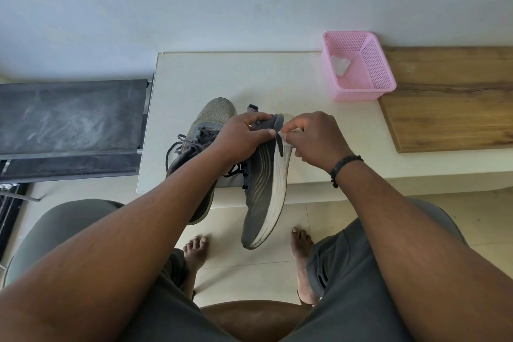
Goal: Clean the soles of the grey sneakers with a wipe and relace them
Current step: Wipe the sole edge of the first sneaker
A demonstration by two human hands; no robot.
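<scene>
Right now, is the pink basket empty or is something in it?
Not empty: the pink basket holds one crumpled white piece, maybe a wipe, on its floor.

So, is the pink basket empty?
No, the pink basket holds a crumpled white wipe on its floor.

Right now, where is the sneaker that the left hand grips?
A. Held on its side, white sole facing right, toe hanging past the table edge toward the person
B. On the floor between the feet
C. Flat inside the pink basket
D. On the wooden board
A: the left hand grips the held sneaker near its heel, turned on its side, while the right hand presses a wipe to its sole.
</scene>
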